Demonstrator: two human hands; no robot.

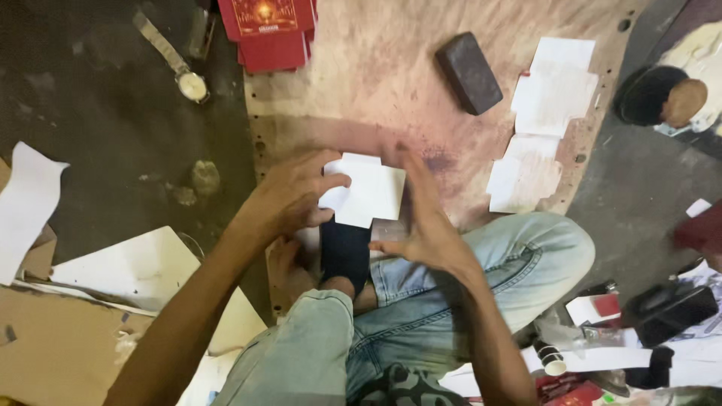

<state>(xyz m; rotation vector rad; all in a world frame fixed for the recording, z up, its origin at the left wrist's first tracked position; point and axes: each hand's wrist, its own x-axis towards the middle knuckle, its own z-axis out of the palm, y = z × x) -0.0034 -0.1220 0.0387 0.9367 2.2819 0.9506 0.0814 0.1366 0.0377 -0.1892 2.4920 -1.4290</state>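
The person sits cross-legged on the floor over a worn, stained work board, and both hands are busy with a white die-cut card blank, a cross-shaped piece with short flaps. It is held just above the near end of the board, over a dark block that stands between the knees. The left hand has its grip closed on the blank's left side, thumb on top and fingers curled beneath. The right hand is open and flat, its fingers stretched along the blank's right edge and touching it, pinching nothing. By the look of it, the step in hand is seating or creasing the blank over the block; the next move would call for squaring the flaps to the block's edges while the left hand keeps the card from sliding. As for containers, no open box, tray or bin shows its contents. A stack of red printed boxes or covers lies at the far edge of the board, closed, so what they hold cannot be told. More white blanks lie flat at the board's right side, beside a dark rectangular block. A wristwatch rests on the dark floor to the left, near white card offcuts.
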